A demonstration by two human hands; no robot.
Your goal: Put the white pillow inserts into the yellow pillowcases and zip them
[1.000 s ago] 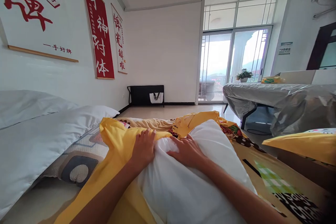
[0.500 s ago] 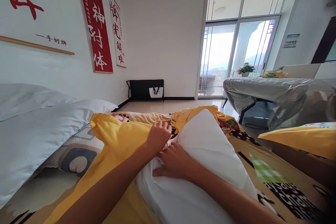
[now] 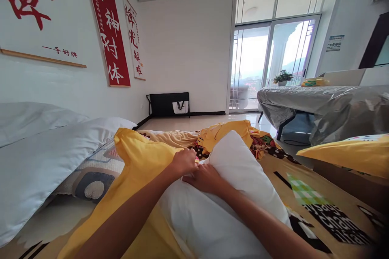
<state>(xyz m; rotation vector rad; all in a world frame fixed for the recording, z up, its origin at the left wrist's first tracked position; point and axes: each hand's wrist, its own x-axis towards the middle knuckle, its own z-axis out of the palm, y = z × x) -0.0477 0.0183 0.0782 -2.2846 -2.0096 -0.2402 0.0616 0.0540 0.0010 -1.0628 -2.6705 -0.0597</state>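
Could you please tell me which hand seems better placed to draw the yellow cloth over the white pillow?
Probably the left hand: its fingers curl at the edge of the yellow cloth, while the right hand lies on the white pillow.

The fingertips of the left hand (image 3: 184,162) and right hand (image 3: 204,178) are hidden. The white pillow (image 3: 234,162) and yellow cloth (image 3: 138,166) are cut off by the bottom edge. The patterned cushion (image 3: 100,180) lies partly concealed by a pale pillow (image 3: 57,162), itself cropped at left. The large wall scroll (image 3: 27,36) exceeds the top and left edges; the wall notice (image 3: 335,43) bears print too small to read.
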